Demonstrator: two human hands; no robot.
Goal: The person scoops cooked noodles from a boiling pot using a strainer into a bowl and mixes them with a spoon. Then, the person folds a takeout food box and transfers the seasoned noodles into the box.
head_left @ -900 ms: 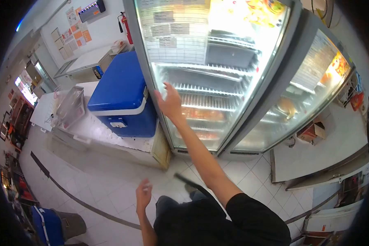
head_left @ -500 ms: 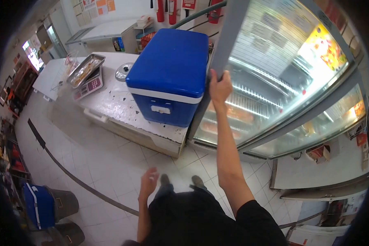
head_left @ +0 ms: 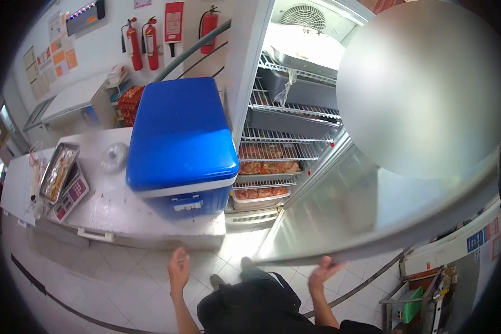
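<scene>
An upright glass-door fridge stands in front, its door (head_left: 328, 200) swung wide to the right. Inside, a metal tray (head_left: 309, 58) sits on the top wire shelf, dark trays (head_left: 289, 122) lie below it, and trays of reddish food (head_left: 267, 158) are near the bottom. My right hand (head_left: 324, 273) is beside the door's lower edge, fingers apart, holding nothing. Over the floor near the counter front, my left hand (head_left: 178, 268) hangs with nothing visible in it, its fingers partly curled and apart. A blue cooler box (head_left: 181, 133) with a closed lid sits left of the fridge.
The white counter (head_left: 108, 209) bears the cooler, a metal lid (head_left: 114, 157), a scale (head_left: 72, 196) and a tray of food (head_left: 59, 172). Fire extinguishers (head_left: 133, 47) hang on the back wall. A hose or strip (head_left: 75, 309) runs across the floor. A metal rack (head_left: 412, 306) stands lower right.
The fridge door has swung open to the right, showing the shelves. My right hand has left the door's edge and come down low. The view has turned and moved closer.
</scene>
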